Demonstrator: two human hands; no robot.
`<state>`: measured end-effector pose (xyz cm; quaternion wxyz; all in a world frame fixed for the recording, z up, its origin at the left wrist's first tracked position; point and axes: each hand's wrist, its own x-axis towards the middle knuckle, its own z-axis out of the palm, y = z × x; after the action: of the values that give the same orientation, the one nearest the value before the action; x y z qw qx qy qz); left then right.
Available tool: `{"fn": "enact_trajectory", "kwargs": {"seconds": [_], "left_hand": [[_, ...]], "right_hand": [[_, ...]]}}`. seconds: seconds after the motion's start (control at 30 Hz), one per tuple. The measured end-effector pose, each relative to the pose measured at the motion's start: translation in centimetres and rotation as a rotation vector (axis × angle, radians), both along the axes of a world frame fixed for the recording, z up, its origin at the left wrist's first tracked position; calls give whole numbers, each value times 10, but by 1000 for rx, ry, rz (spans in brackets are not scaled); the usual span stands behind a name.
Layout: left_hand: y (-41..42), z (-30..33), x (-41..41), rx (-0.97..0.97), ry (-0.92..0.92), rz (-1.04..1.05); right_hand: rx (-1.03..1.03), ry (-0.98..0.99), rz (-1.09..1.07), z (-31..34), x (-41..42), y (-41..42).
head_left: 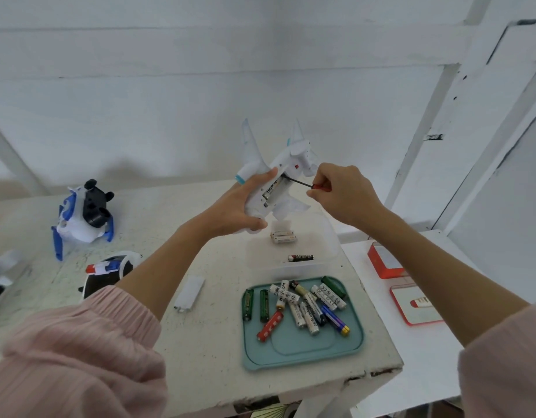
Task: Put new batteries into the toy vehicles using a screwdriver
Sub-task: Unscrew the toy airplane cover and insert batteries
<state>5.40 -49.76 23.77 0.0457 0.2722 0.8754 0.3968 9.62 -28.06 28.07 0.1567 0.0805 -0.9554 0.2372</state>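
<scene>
Left hand (236,206) grips plane (275,176); right hand (342,191) screwdriver (306,184)

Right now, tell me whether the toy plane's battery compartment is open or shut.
Open. The toy plane, held in the left hand, shows a bare battery, and a white cover lies on the table.
</scene>
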Motion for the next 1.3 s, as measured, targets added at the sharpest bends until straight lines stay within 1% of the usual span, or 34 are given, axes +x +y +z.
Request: {"fn": "enact_trajectory", "kwargs": {"seconds": [0.13,0.3,0.53,0.8,1.03,1.17,1.3], "left_hand": [[-1,-2,-3,-28,16,2],[3,1,-9,-87,67,-28],[7,5,-10,-181,112,-69],[10,1,-11,-149,101,-66],[8,0,-12,-162,106,-70],[7,0,-14,-147,103,-61],[8,0,-15,-148,96,-55]], "right_hand": [[4,-12,17,-3,5,7],[75,-36,33,-11,11,9],[80,24,-21,-12,15,17],[124,78,-60,-16,10,11],[112,69,-40,-14,10,12],[145,46,-27,-13,12,17],[82,91,-48,-14,12,20]]}}
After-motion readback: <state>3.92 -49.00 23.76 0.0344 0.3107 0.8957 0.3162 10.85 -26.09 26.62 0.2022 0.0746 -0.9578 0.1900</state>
